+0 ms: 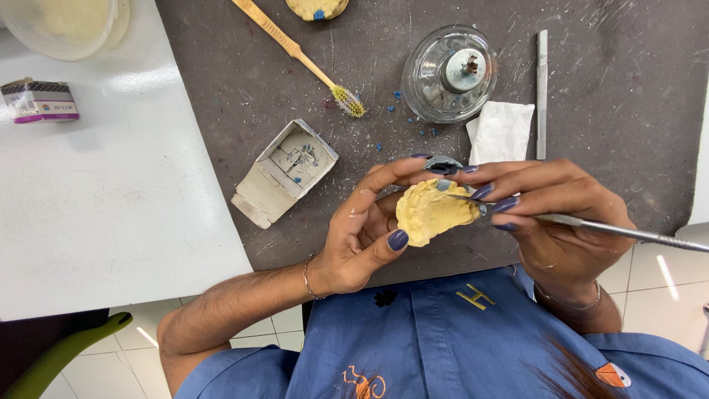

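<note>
My left hand (365, 233) grips a yellow plaster dental cast (430, 213) between thumb and fingers, just above the near edge of the dark mat. My right hand (550, 214) holds a thin metal carving tool (628, 233) like a pen. Its tip rests on the top of the cast by a small grey-blue patch. The tool's handle runs off to the right.
On the dark grey mat (605, 96) lie a wooden-handled brush (303, 55), a small open cardboard box (284, 171), a glass burner (450, 72), a folded white tissue (501, 131), a metal blade (542, 92) and another yellow cast (317, 7). A white table (96, 192) holds a tub and a small box.
</note>
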